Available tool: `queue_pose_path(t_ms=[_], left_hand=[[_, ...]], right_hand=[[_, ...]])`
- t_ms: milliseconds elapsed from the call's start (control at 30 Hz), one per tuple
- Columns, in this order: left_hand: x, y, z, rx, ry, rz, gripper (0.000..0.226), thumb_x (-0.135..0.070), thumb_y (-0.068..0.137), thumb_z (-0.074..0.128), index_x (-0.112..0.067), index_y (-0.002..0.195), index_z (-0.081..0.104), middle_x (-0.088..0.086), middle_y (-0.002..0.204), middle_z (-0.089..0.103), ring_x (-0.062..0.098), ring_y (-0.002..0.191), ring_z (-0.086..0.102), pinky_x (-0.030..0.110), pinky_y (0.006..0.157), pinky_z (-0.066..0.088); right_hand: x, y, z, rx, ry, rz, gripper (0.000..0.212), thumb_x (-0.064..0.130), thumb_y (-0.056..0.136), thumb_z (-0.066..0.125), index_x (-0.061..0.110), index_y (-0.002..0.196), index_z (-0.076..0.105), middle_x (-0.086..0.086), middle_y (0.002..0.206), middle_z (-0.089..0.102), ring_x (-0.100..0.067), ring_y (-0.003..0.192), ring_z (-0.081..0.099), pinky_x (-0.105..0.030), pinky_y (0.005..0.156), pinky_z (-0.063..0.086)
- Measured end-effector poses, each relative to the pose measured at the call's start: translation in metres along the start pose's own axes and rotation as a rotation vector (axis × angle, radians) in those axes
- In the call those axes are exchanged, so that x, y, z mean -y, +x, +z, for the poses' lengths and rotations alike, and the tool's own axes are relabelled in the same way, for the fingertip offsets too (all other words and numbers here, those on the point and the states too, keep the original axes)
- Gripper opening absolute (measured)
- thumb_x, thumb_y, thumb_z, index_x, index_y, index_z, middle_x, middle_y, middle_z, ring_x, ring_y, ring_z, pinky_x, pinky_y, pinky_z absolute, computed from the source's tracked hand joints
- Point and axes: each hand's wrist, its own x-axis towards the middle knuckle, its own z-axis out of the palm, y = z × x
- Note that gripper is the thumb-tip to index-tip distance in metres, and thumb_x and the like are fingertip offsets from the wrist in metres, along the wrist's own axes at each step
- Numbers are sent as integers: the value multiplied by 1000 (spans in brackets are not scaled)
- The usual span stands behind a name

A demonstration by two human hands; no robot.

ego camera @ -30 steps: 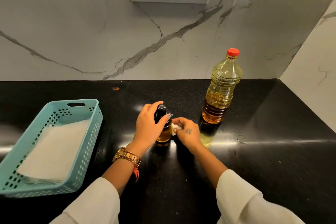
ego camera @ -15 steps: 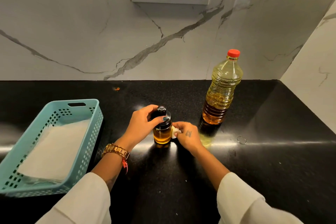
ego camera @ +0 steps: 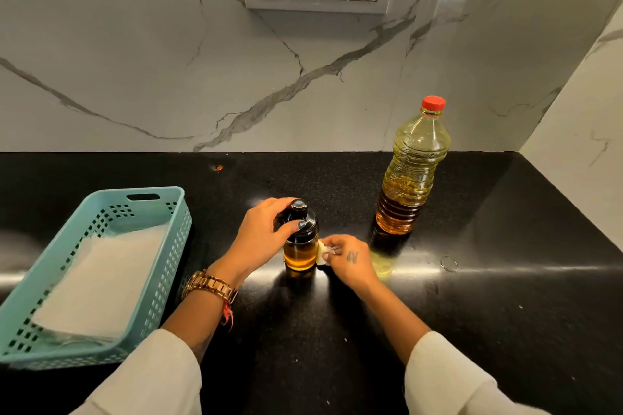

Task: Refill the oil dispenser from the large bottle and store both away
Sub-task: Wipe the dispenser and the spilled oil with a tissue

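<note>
Left hand [ego camera: 261, 239] grips the black cap of the small amber glass oil dispenser [ego camera: 300, 242] mid-table [ego camera: 505, 296]; right hand [ego camera: 347, 261] pinches a white wad [ego camera: 322, 251] against its side.

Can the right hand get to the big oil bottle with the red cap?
Probably yes. The right hand is beside the dispenser, pinching a small white wad, and the counter between it and the big bottle looks bare. It would need to drop the wad first.
</note>
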Motion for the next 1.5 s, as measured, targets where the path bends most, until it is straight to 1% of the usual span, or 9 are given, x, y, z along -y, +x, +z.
queue_pose_path(t_ms=[200, 333, 567, 700, 967, 1100, 1167, 1400, 1500], left_hand=[[-4, 1, -2, 35, -29, -7, 42, -7, 87, 59, -21, 126, 52, -1, 117, 62, 9, 110, 57, 26, 93, 47], [-4, -2, 9, -10, 34, -30, 42, -7, 90, 52, -21, 129, 46, 4, 121, 59, 17, 114, 53, 29, 93, 46], [-12, -1, 24, -197, 83, -118, 37, -32, 86, 61, -18, 120, 54, 5, 110, 65, 21, 104, 59, 40, 87, 50], [-10, 1, 21, -175, -5, -126, 45, -24, 83, 67, -13, 124, 55, 7, 124, 54, 21, 115, 52, 40, 98, 45], [-3, -2, 6, -27, -111, -83, 37, -21, 80, 70, -29, 115, 61, -3, 110, 60, 9, 105, 56, 34, 93, 49], [-2, 1, 0, 30, -142, -71, 38, -20, 80, 70, -25, 117, 62, -8, 114, 64, 5, 108, 57, 31, 94, 48], [-2, 3, -3, 55, -145, -64, 38, -19, 80, 70, -25, 117, 62, -9, 112, 65, 3, 106, 58, 28, 93, 48], [-2, -5, 1, 42, -89, -67, 34, -15, 86, 62, -25, 118, 57, -7, 111, 64, 5, 105, 58, 17, 85, 46], [-6, -10, 14, -16, -63, -77, 38, -14, 89, 56, -18, 127, 52, -1, 120, 59, 13, 114, 54, 30, 95, 45]], right_hand=[[22, 11, -13, -46, 139, -79, 34, 1, 85, 56, 23, 108, 65, -2, 99, 68, -13, 96, 62, -29, 86, 50], [7, -10, -7, -50, 243, -94, 35, 1, 85, 57, 28, 105, 66, 9, 95, 67, -1, 89, 61, -18, 81, 51], [2, 4, 5, -52, 149, 3, 30, -1, 83, 56, 18, 102, 70, -3, 99, 71, -14, 95, 64, -36, 89, 52], [21, 18, -10, -88, 167, -42, 28, 1, 83, 58, 17, 103, 70, 1, 95, 68, -8, 89, 58, -23, 83, 47], [3, -17, -10, -70, 298, -78, 26, -1, 82, 61, 20, 95, 71, 6, 89, 70, 2, 78, 62, -11, 75, 49], [-2, -4, 0, -28, 223, 32, 24, 0, 84, 59, 16, 98, 70, -2, 93, 70, -14, 91, 65, -34, 88, 53], [7, 7, -3, -31, 191, 28, 24, 0, 84, 58, 13, 100, 69, -4, 94, 69, -15, 91, 63, -37, 88, 52], [22, -1, -17, -93, 272, -114, 27, 0, 82, 59, 21, 96, 71, 8, 91, 70, 1, 84, 62, -11, 77, 48], [4, -13, -5, -84, 260, -75, 26, 0, 81, 61, 20, 94, 71, 8, 89, 70, -2, 85, 64, -13, 78, 49]])
